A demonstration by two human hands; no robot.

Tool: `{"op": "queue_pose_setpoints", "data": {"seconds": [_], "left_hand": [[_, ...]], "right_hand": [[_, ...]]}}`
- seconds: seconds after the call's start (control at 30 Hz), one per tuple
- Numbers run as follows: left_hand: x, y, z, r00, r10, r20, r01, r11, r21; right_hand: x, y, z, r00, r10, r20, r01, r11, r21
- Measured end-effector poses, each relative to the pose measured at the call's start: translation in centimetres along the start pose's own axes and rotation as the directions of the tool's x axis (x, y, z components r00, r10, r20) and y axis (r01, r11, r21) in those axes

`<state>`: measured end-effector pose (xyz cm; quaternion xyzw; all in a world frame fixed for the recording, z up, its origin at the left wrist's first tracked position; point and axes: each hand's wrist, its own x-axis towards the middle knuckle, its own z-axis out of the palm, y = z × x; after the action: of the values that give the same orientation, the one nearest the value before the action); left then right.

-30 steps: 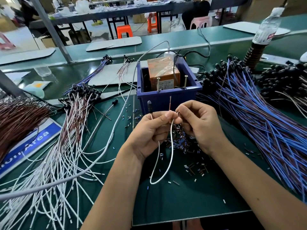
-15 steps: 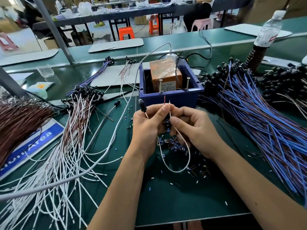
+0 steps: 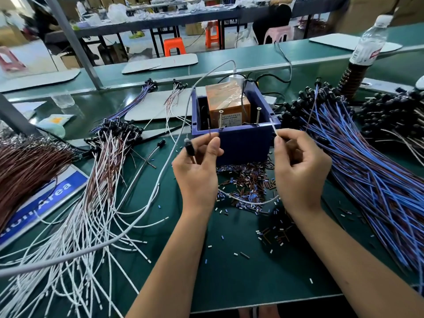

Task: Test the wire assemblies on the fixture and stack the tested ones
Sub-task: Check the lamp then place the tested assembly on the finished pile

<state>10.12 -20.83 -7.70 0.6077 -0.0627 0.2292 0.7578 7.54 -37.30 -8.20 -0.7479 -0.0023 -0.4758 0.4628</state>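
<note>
Head view, looking down on a green desk [image 3: 229, 283] with both hands raised before a blue box fixture [image 3: 241, 138]. The left hand [image 3: 197, 171] has thumb and forefinger closed on one bare end of a white wire assembly [image 3: 247, 201], held just in front of the fixture's near-left corner; the assembly's black cap [image 3: 190, 146] juts out on the left of this hand. The right hand [image 3: 298, 171] pinches the other end of the same wire between thumb and forefinger at the fixture's near-right corner, the remaining fingers curled. Between the hands the wire hangs in a shallow loop over a heap of short cut sleeves [image 3: 247, 180], blue, brown and white, lying on the desk against the fixture's front wall.

Inside the fixture sits an orange block wrapped in clear film [image 3: 226, 99]. Two upright screws [image 3: 221, 119] stand along the near edge. A grey cable [image 3: 160, 171] runs from the fixture's back across the desk to the lower left.

To the left lies a fanned pile of white and brown wires with black caps [image 3: 91, 203]; beyond it, a dense bundle of brown wires [image 3: 25, 164] over a blue sign [image 3: 46, 200]. To the right spreads a large pile of blue and brown wires [image 3: 367, 175], also black-capped. A plastic bottle [image 3: 369, 42] stands at the far right.
</note>
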Motion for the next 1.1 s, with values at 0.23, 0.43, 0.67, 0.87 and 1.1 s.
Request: {"op": "queue_pose_setpoints", "data": {"seconds": [0.23, 0.43, 0.67, 0.87, 1.1], "left_hand": [[0.31, 0.36, 0.02, 0.975, 0.14, -0.175, -0.107, 0.977, 0.185], [0.32, 0.28, 0.32, 0.939, 0.256, -0.229, -0.164, 0.921, 0.354], [0.31, -0.02, 0.74, 0.921, 0.382, -0.078, -0.29, 0.804, 0.519], [0.31, 0.17, 0.72, 0.922, 0.381, -0.075, -0.28, 0.786, 0.551], [0.21, 0.44, 0.71, 0.935, 0.329, -0.13, -0.248, 0.871, 0.424]], "right_hand": [[0.68, -0.39, 0.83, 0.995, -0.095, 0.002, 0.095, 0.991, -0.091], [0.78, -0.58, 0.67, 0.993, -0.118, 0.02, 0.119, 0.988, -0.095], [0.92, -0.45, 0.74, 0.989, -0.149, 0.019, 0.15, 0.983, -0.101], [0.95, -0.31, 0.79, 0.987, -0.161, 0.028, 0.163, 0.98, -0.11], [0.75, -0.24, 0.7, 0.996, -0.094, 0.006, 0.094, 0.992, -0.081]]}}
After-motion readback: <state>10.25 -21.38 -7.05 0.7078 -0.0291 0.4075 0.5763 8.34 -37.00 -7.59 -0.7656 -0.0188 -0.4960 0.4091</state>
